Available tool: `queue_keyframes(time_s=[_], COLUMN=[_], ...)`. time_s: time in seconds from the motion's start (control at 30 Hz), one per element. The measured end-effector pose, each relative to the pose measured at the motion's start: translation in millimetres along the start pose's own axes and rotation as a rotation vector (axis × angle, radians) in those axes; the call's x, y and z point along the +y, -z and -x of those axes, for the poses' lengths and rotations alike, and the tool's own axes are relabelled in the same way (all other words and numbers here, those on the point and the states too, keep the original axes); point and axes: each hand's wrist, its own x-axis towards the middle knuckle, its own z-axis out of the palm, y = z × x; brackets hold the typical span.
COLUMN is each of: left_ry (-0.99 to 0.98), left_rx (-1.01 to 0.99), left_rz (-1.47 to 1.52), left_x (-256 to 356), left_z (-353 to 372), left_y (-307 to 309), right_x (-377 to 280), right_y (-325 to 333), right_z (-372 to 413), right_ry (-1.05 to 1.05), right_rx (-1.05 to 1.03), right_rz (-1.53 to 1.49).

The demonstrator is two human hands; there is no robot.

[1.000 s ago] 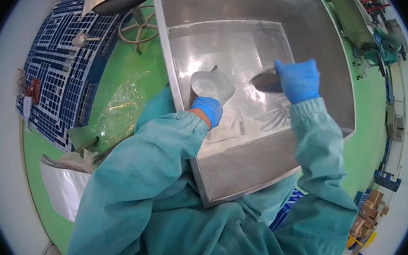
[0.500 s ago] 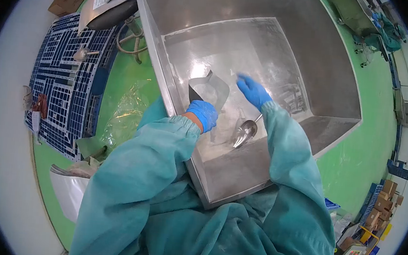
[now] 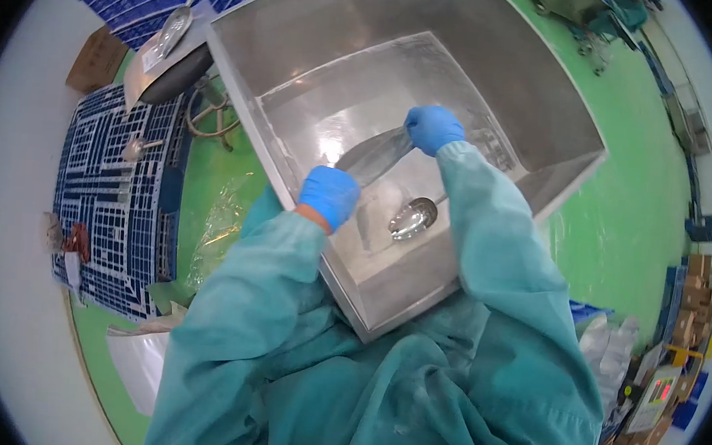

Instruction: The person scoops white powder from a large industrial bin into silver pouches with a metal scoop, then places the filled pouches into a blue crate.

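My left hand, in a blue glove, is closed on the near-left end of a thin grey bag. My right hand, gloved in blue too, pinches the bag's far-right end. Between them the bag is stretched into a narrow, slightly see-through band above the floor of a large stainless steel tub. A shiny metal scoop lies in the tub below and between my hands, near the front wall. Whitish powder residue coats the tub floor around it.
Left of the tub, a second scoop lies on papers over a dark round seat. Blue pallets and clear plastic film lie on the green floor. At the right stand a scale with a red display and cardboard boxes.
My right hand, blurred and apart from the bag before, now grips its far end. The bag's open loop has been drawn out into a flat band. The view has shifted slightly.
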Motion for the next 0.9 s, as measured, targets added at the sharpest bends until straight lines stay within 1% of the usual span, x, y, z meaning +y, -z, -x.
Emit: queue_keyframes(time_s=[0.03, 0.07, 0.1, 0.17, 0.23, 0.3, 0.33, 0.37, 0.4, 0.43, 0.5, 0.53, 0.57, 0.63, 0.67, 0.7, 0.73, 0.77, 0.83, 0.87, 0.9], left_ry=[-0.044, -0.091, -0.125, -0.354, -0.478, -0.637, -0.675, -0.7, -0.699, -0.684, -0.574, -0.556, -0.615, -0.762, -0.864, -0.881, -1.07, -1.086, -0.808, -0.811, -0.975], left_rx=[0.091, 0.187, 0.208, 0.287, 0.297, 0.373, 0.361, 0.35, 0.368, 0.391, 0.517, 0.551, 0.612, 0.748, 0.746, 0.771, 0.955, 0.999, 0.91, 0.908, 0.895], left_rz=[0.035, 0.068, 0.056, 0.134, 0.24, 0.353, 0.32, 0.29, 0.289, 0.291, 0.228, 0.195, 0.231, 0.189, 0.243, 0.245, 0.098, -0.092, 0.374, 0.379, 0.332], left_x=[-1, 3, 15, 47, 82, 101, 107, 109, 106, 105, 114, 115, 117, 137, 142, 150, 163, 174, 190, 208, 234], left_z=[10, 15, 18, 34, 56, 77, 87, 99, 107, 114, 134, 145, 152, 173, 181, 186, 184, 190, 178, 172, 165], left_y=[2, 5, 7, 4, 21, 43, 62, 80, 91, 105, 146, 168, 185, 226, 245, 262, 283, 306, 328, 342, 359], right_x=[8, 14, 21, 37, 48, 61, 54, 57, 50, 39, 30, 27, 25, 32, 23, 14, 10, -6, -36, -30, -25], right_y=[12, 15, 20, 25, 32, 31, 40, 36, 50, 72, 111, 129, 148, 182, 203, 225, 241, 258, 290, 297, 303], right_z=[22, 42, 62, 105, 140, 167, 189, 195, 206, 226, 264, 281, 299, 344, 379, 419, 451, 480, 537, 557, 577], right_ry=[-0.052, -0.083, -0.082, -0.057, -0.076, -0.081, -0.019, -0.031, -0.08, -0.11, -0.112, -0.116, -0.111, -0.074, -0.097, -0.118, -0.137, -0.253, -0.486, -0.504, -0.524], right_rx=[0.017, 0.033, 0.038, 0.093, 0.007, 0.017, 0.162, 0.249, 0.239, 0.293, 0.486, 0.56, 0.633, 0.771, 0.844, 0.912, 0.937, 0.999, 1.108, 1.178, 1.247], right_rz=[-0.124, -0.119, -0.074, -0.029, -0.03, -0.012, -0.091, -0.054, -0.033, -0.11, -0.224, -0.262, -0.297, -0.296, -0.244, -0.191, -0.311, -0.302, -0.309, -0.277, -0.245])
